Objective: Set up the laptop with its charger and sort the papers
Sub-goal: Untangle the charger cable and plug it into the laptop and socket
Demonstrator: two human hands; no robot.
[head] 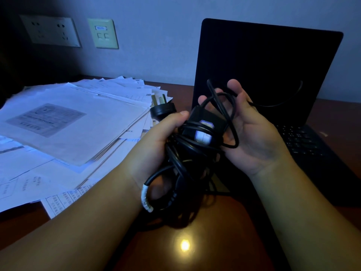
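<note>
A black laptop (269, 71) stands open on the right of the wooden desk, its screen dark. In front of it I hold the black charger (203, 126), its brick wrapped in tangled cable. My left hand (162, 137) grips the cable bundle, and the three-pin plug (162, 108) sticks out above its thumb. My right hand (252, 133) lies palm up under the brick, with thin cable loops draped over its fingers. One thin cable runs off toward the laptop screen. A messy pile of printed papers (74, 124) covers the desk's left side.
On the wall at upper left sits a double power socket (50, 31), with a pale data-port plate (103, 33) to its right. The brown desk (185, 247) shows a bright lamp reflection near its front. The room is dim.
</note>
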